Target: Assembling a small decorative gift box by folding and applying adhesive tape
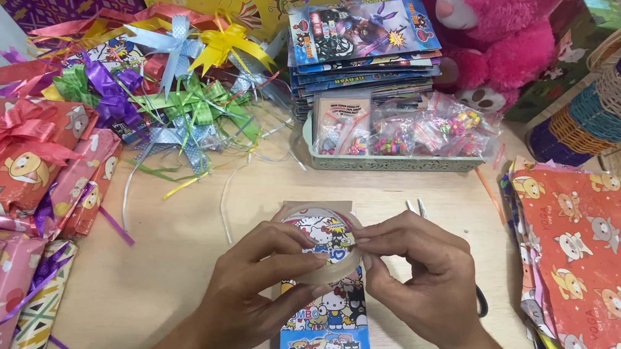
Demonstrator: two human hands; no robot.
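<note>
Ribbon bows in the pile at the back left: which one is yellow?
The yellow bow at the top of the pile, right of the pale blue bow. The purple bow and green bow lie below it, nearer the hands.

Single head-worn view, looking steeply down and forward, close over a wooden table (pixel 161 274), no second view
</note>
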